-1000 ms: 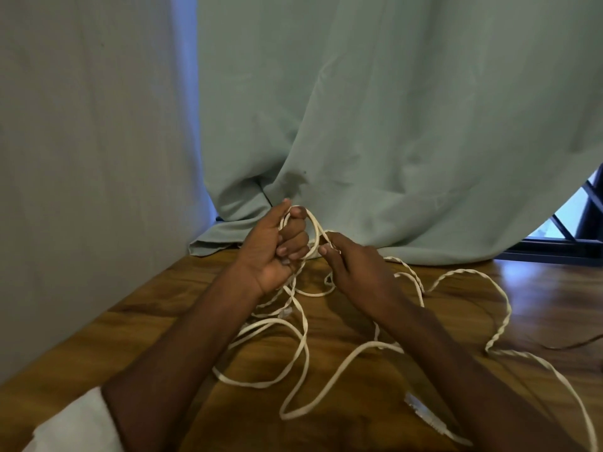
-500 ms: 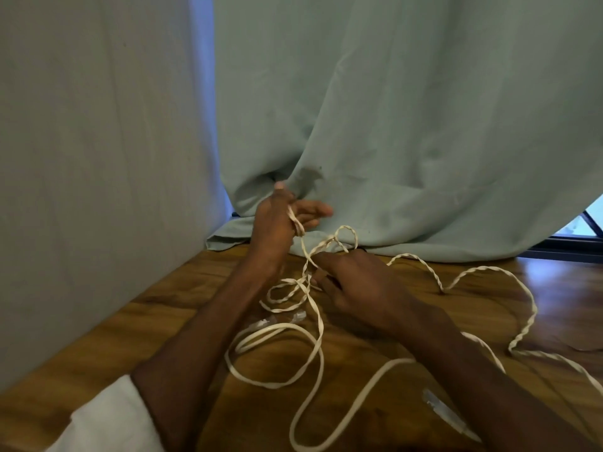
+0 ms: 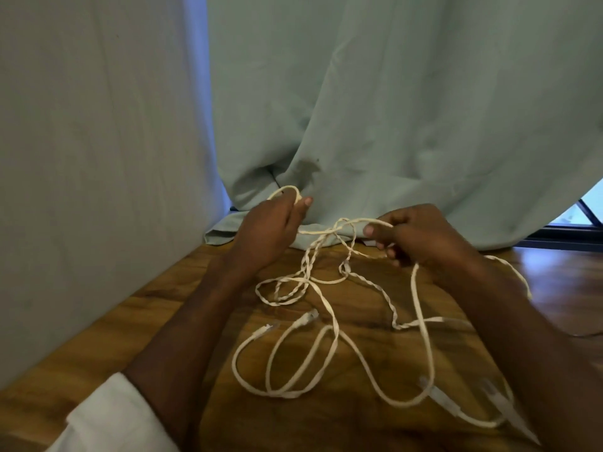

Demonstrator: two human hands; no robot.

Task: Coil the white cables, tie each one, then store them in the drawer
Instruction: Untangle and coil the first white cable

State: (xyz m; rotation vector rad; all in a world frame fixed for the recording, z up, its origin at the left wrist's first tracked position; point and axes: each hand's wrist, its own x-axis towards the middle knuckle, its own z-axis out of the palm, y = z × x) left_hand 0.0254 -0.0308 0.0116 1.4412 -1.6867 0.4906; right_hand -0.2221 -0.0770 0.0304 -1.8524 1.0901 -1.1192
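Note:
White flat cables lie tangled in loose loops on the wooden table, partly twisted around each other. My left hand grips a small loop of cable that sticks up above its fingers. My right hand pinches a strand of the same tangle, stretched between both hands just above the table. Two clear plugs rest on the wood below my left hand. Two more clear connectors lie near my right forearm. No drawer is in view.
A pale green curtain hangs behind the table and bunches onto its back edge. A grey-white wall borders the table on the left. A window frame shows at the far right.
My hands have moved apart, pulling a strand taut between them. My right hand rose from the table and turned its fingers toward me. The view shifted closer, showing more loops and connectors.

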